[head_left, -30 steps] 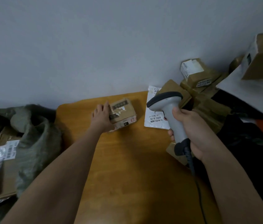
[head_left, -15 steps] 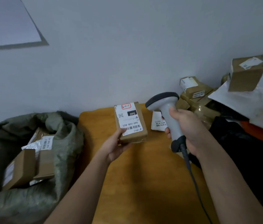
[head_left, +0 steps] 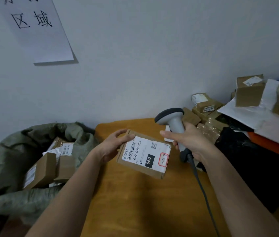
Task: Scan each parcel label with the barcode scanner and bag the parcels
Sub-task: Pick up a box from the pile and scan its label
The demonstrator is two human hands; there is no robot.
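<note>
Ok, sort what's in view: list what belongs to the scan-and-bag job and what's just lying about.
Job:
- parcel with label up, held by left hand
- scanner, gripped by right hand
- green bag with boxes inside
- parcel pile at the right, likely waiting

Lying about:
- wall sign
- black bag
- white sheet

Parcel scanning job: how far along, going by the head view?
Done: several brown cardboard parcels already lie in the grey-green woven sack. In hand: the left hand holds a flat brown cardboard parcel, label up; the right hand grips the grey barcode scanner. Left: a pile of brown boxes at the right.
</note>
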